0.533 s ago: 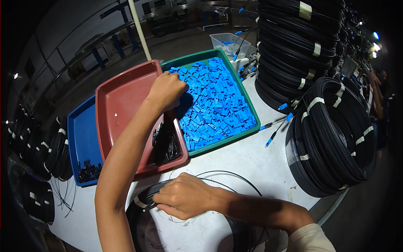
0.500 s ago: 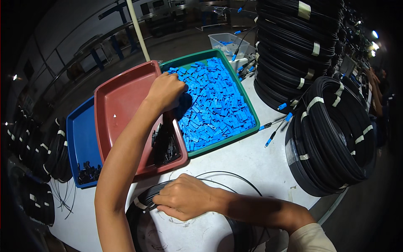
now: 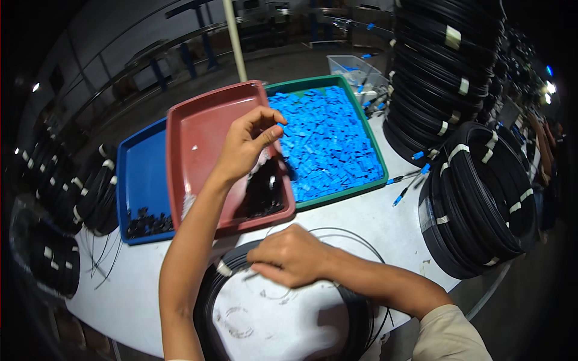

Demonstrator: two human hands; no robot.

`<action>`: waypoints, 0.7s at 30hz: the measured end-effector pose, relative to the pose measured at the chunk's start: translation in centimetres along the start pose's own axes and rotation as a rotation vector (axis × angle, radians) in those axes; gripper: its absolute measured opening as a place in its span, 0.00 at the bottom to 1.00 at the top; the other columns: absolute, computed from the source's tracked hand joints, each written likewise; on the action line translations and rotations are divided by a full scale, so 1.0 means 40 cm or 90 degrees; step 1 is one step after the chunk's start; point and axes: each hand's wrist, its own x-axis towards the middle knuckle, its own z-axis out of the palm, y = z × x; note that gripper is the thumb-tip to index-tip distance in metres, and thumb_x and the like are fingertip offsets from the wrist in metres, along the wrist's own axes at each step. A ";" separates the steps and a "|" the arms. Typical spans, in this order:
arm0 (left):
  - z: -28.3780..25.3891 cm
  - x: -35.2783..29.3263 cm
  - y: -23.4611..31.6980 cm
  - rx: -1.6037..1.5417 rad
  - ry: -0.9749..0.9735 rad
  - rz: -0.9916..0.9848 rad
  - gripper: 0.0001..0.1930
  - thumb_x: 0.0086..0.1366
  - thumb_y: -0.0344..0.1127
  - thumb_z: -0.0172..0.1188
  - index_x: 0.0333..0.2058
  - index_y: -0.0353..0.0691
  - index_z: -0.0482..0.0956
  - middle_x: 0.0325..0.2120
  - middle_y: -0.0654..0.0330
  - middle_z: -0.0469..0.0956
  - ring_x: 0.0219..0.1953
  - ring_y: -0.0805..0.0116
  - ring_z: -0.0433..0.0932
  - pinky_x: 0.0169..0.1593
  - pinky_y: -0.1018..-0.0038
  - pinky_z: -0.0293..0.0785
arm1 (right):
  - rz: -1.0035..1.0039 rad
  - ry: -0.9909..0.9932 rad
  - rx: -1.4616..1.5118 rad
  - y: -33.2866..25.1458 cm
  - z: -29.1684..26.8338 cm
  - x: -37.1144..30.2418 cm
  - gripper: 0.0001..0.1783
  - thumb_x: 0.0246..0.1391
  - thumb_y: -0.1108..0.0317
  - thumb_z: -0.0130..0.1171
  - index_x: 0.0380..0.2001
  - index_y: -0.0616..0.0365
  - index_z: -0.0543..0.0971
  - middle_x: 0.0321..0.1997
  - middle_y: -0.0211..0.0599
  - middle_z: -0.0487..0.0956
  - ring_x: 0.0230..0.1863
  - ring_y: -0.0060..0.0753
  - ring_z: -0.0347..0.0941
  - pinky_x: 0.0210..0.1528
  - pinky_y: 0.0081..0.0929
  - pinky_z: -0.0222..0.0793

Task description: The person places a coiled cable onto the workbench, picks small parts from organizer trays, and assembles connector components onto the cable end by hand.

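Blue plastic piece (image 3: 282, 125), small, partly hidden, pinched between thumb and forefinger of left hand (image 3: 248, 141), raised over right side of smooth red tray (image 3: 211, 123). Right hand (image 3: 290, 256): fingers curled closed, gripping ring-shaped black cable coil (image 3: 239, 257); pale tape band (image 3: 224, 268) near fingertips. Beyond: green tray (image 3: 343, 193), heaped with oblong blue pieces (image 3: 334, 147). Far right: ribbed stack of coils (image 3: 433, 78) on white tabletop (image 3: 114, 295).
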 end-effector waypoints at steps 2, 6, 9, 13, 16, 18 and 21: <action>-0.011 -0.084 0.079 -0.050 0.053 -0.083 0.11 0.67 0.34 0.65 0.44 0.37 0.77 0.35 0.63 0.78 0.36 0.76 0.77 0.45 0.77 0.73 | 0.056 0.001 0.002 -0.013 -0.023 0.011 0.08 0.52 0.66 0.65 0.34 0.58 0.84 0.23 0.40 0.80 0.23 0.40 0.78 0.26 0.35 0.73; -0.060 -0.258 0.143 -0.106 0.132 -0.107 0.12 0.65 0.32 0.67 0.44 0.37 0.76 0.35 0.60 0.78 0.34 0.73 0.77 0.43 0.74 0.76 | 0.066 0.047 0.026 -0.001 -0.009 0.015 0.09 0.52 0.67 0.66 0.34 0.60 0.84 0.24 0.41 0.82 0.21 0.37 0.77 0.25 0.30 0.72; -0.078 -0.368 0.180 -0.103 0.185 -0.104 0.12 0.63 0.29 0.66 0.44 0.37 0.76 0.37 0.58 0.78 0.38 0.70 0.80 0.42 0.73 0.77 | 0.123 0.046 0.026 -0.011 -0.016 0.018 0.09 0.53 0.65 0.66 0.33 0.58 0.85 0.24 0.43 0.82 0.22 0.39 0.79 0.27 0.32 0.73; -0.057 -0.464 0.198 -0.068 0.292 -0.102 0.13 0.59 0.20 0.65 0.43 0.34 0.77 0.38 0.57 0.79 0.39 0.70 0.81 0.49 0.72 0.81 | 0.119 0.029 0.006 -0.022 -0.019 0.023 0.10 0.53 0.66 0.67 0.34 0.62 0.85 0.24 0.42 0.82 0.21 0.35 0.78 0.26 0.28 0.72; -0.067 -0.496 0.177 -0.029 0.255 -0.095 0.09 0.60 0.21 0.67 0.40 0.32 0.81 0.39 0.55 0.82 0.42 0.68 0.83 0.48 0.74 0.81 | 0.141 0.039 0.031 -0.020 -0.009 0.017 0.10 0.53 0.66 0.67 0.35 0.62 0.85 0.24 0.42 0.83 0.21 0.34 0.78 0.26 0.28 0.72; -0.066 -0.509 0.162 -0.062 0.273 -0.095 0.08 0.59 0.20 0.67 0.39 0.31 0.83 0.40 0.53 0.82 0.42 0.67 0.83 0.49 0.73 0.81 | 0.126 0.043 0.032 -0.013 -0.005 0.017 0.10 0.53 0.67 0.67 0.35 0.63 0.85 0.25 0.42 0.83 0.21 0.33 0.78 0.26 0.27 0.72; -0.047 -0.526 0.167 -0.049 0.269 -0.100 0.11 0.56 0.19 0.69 0.39 0.30 0.83 0.41 0.52 0.82 0.42 0.67 0.84 0.52 0.72 0.82 | 0.151 0.029 0.003 -0.023 -0.014 0.018 0.10 0.53 0.67 0.67 0.36 0.62 0.84 0.25 0.42 0.83 0.21 0.33 0.78 0.24 0.26 0.70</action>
